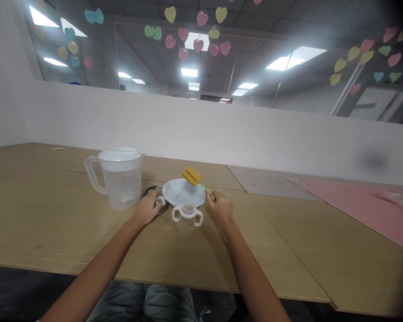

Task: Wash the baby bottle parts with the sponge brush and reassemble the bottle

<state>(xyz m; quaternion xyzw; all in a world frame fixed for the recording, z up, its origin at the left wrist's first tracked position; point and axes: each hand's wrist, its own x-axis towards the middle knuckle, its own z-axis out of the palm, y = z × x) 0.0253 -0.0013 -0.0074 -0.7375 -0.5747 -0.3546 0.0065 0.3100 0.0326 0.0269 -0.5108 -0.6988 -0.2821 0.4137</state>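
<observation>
My right hand (220,206) is closed around the green handle of a sponge bottle brush (192,175). Its yellow sponge head is raised over a white bowl (200,200). My left hand (148,207) reaches over a dark round metal dish (164,209), with thumb and fingers around a white ring-shaped bottle part (160,200). Other small pieces in that dish are partly hidden by my fingers. Between my hands, in front of the bowl, a clear baby bottle (187,222) with two white handles stands upright with its mouth uncovered.
Left of the dish stands a large translucent pitcher (123,183) with a white lid, its handle facing left. A pink sheet (362,205) lies at the table's right. The wooden table (70,232) meets a low white wall (221,134) beneath a window.
</observation>
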